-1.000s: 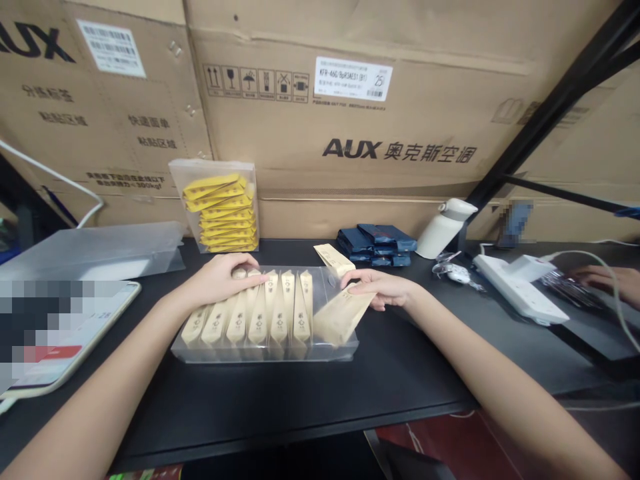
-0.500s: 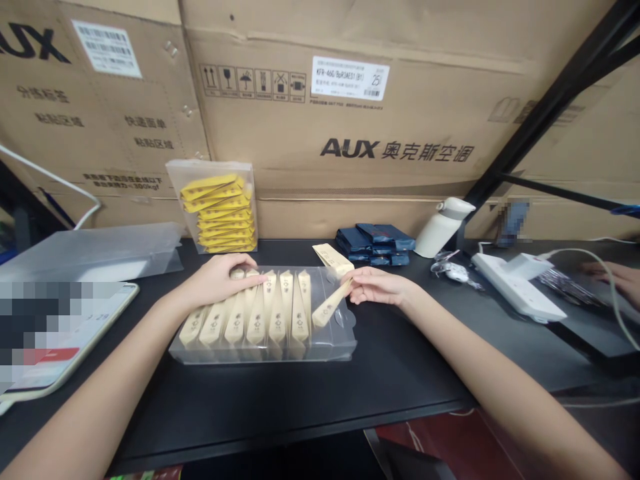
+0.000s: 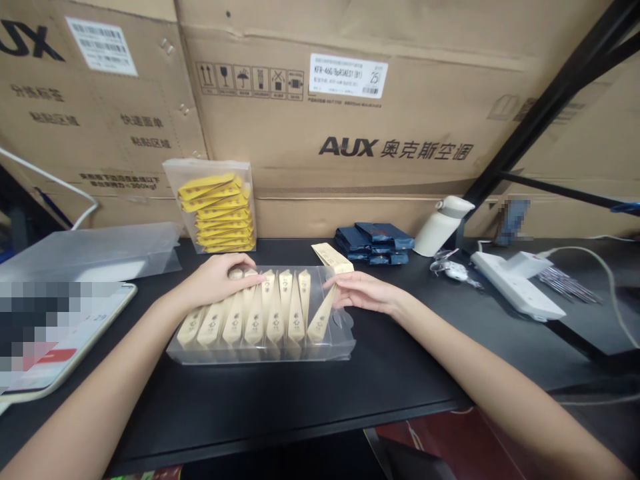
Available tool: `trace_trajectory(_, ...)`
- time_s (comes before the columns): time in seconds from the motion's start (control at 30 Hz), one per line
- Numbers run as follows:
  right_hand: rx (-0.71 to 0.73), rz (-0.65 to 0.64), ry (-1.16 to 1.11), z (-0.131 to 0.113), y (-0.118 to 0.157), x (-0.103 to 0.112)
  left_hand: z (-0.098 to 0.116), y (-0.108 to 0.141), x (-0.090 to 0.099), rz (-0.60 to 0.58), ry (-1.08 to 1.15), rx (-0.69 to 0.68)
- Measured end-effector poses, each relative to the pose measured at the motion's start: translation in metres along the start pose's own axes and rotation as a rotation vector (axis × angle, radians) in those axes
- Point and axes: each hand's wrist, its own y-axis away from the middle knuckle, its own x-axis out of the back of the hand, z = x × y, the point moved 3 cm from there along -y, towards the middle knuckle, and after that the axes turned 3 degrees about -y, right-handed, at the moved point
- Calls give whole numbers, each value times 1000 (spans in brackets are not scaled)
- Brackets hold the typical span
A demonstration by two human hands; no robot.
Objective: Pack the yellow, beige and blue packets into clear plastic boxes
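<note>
A clear plastic box (image 3: 320, 353) lies on the black table, holding a row of upright beige packets (image 3: 254, 323) with dark printed characters. At its far left side, my left hand (image 3: 217, 280) is closed over the box's edge, thumb lying across the packet tops. My right hand (image 3: 363, 291) pinches the upper end of one tilted beige packet (image 3: 320, 325), whose lower end is inside the box at the row's right end. Just behind that hand, another beige packet (image 3: 330, 257) lies on the table.
Behind stand a clear box of yellow packets (image 3: 225, 217), stacked dark blue packets (image 3: 373, 241) and a white bottle (image 3: 443, 227). A power strip (image 3: 520, 287) is on the right. On the left are a tablet (image 3: 100, 333) and clear plastic sheets (image 3: 95, 250). Large cartons (image 3: 280, 133) form the back.
My right hand has moved left and brought the pinched packet down into the box, more upright beside the row. My left hand stays in place. Another person's hand at far right has left view.
</note>
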Motion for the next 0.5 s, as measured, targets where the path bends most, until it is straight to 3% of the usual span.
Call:
trace_trajectory(0.3,-45,-127,44,-5,9,-11,0,-1,0,0,-9,-8)
trace_trajectory(0.5,7,-95,37,-3,8,-17,1,0,1,2,-6,-7)
